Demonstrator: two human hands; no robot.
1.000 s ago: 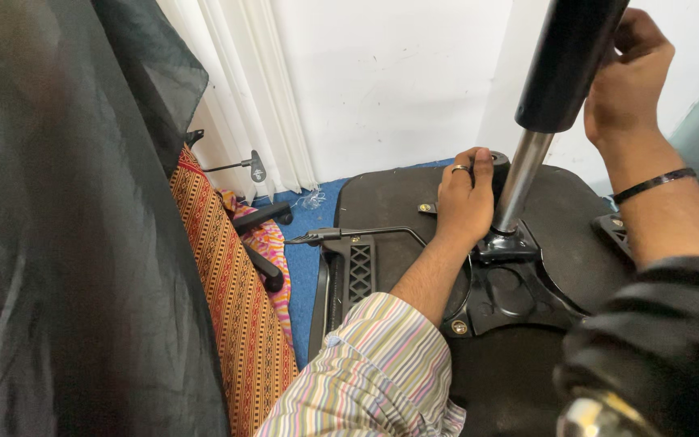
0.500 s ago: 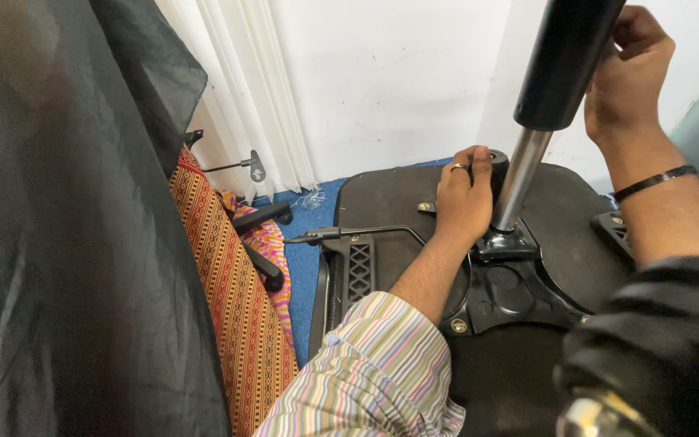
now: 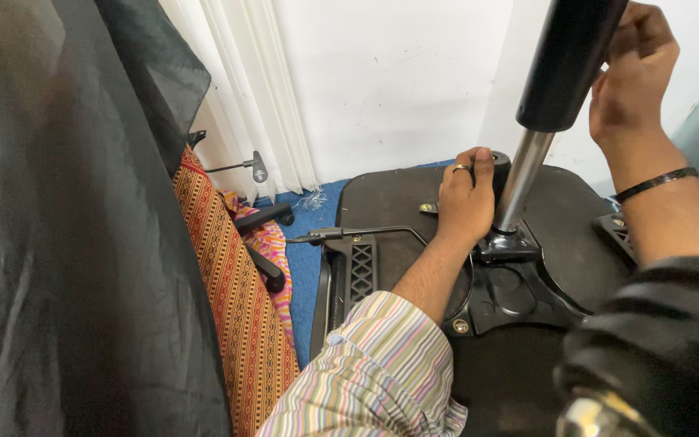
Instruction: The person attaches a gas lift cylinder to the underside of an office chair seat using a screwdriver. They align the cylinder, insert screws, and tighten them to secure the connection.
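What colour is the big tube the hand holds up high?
Black, above a shiny silver rod; the gas-lift cylinder shows in the head view.

Blue carpet floor (image 3: 307, 271) carries the upturned black chair seat (image 3: 390, 198) and a patterned orange cloth (image 3: 232, 299)

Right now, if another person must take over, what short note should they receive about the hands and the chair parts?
Left hand: grip closed on the knob beside the metal mechanism plate.
Right hand: holds the black gas cylinder near its top.
Cylinder stands tilted in the plate's socket on the upturned seat base. Lever sticks out leftward.
Whether the cylinder is fully seated cannot be told.
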